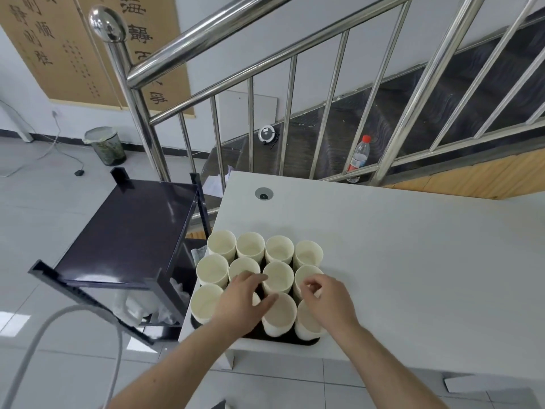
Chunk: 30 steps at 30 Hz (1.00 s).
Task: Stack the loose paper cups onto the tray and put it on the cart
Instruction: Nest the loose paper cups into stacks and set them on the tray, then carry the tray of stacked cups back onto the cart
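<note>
A dark cart (129, 228) stands on the tiled floor at left, its top shelf bare, just beside the near-left corner of a white table (398, 261). On that corner sits a dark tray (283, 339) packed with cream paper cups (250, 246) standing upright, mouths up, in 3 rows of 4. A person's left hand (244, 299) hovers over the tray's near-left cups, fingers spread wide and holding nothing. The right hand (327, 296) reaches over the near-right cups, its fingertips (309, 286) curled at the rim of a cup in the middle row; a firm grip cannot be told. Behind the table a steel stair railing (265, 84) climbs rightward, a red-capped water bottle (358, 156) standing behind its bars.
</note>
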Each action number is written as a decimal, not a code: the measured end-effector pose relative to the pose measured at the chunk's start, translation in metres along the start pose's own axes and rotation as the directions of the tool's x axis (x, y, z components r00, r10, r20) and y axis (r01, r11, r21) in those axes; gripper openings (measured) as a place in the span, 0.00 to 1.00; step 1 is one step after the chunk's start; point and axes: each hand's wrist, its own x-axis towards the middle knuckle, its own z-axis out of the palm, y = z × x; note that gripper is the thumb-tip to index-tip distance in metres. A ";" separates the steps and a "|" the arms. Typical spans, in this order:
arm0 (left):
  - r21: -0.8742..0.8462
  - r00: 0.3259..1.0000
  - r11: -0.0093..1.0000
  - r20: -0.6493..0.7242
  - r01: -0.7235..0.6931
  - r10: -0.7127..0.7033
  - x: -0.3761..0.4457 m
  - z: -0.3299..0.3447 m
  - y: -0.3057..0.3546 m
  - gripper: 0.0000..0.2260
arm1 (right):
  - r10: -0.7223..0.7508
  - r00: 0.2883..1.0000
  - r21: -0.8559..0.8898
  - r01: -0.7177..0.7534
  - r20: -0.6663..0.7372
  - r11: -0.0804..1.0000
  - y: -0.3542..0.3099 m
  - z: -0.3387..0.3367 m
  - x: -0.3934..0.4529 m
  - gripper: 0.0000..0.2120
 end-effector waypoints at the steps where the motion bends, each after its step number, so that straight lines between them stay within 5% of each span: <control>1: -0.082 0.997 0.996 -0.069 0.022 -0.028 0.002 -0.007 -0.001 0.18 | -0.004 1.000 0.050 0.006 -0.026 0.999 0.003 -0.006 0.004 0.03; 11: -0.442 0.799 0.792 -0.234 0.421 -0.555 0.021 -0.072 -0.051 0.06 | 0.307 0.952 0.266 -0.292 -0.016 0.919 0.058 -0.033 0.049 0.08; 18: -0.320 0.750 0.716 -0.025 0.620 -0.661 0.045 -0.056 -0.119 0.13 | 0.534 0.827 0.250 -0.562 0.175 0.789 0.077 0.002 0.068 0.13; 25: -0.243 0.737 0.696 0.188 0.675 -0.649 0.049 -0.039 -0.150 0.06 | 0.515 0.835 0.231 -0.549 0.193 0.803 0.080 0.025 0.073 0.07; 30: -0.235 0.756 0.719 0.206 0.654 -0.621 0.050 -0.033 -0.150 0.09 | 0.508 0.839 0.226 -0.543 0.197 0.809 0.080 0.033 0.072 0.06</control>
